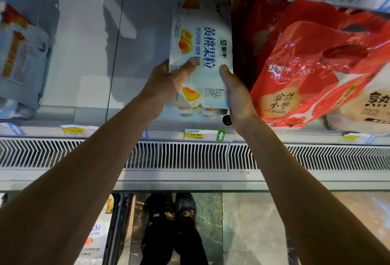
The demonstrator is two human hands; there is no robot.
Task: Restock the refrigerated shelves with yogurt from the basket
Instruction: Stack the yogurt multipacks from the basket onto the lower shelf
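Both hands grip a yogurt pack (202, 43) low on the shelf (84, 104).
A basket (118, 228) sits by the shoes (168, 212). Beyond the grille (179, 155), the left hand (166, 81) and right hand (236, 95) clasp the pack's near end. A red bag (306, 70) crowds its right side.

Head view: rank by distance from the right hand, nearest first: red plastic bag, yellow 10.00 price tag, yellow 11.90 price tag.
From the right hand, gripping the white peach yogurt pack:
1. Red plastic bag, immediately to its right.
2. Yellow 10.00 price tag, shelf edge, below-left.
3. Yellow 11.90 price tag, same edge, far left.
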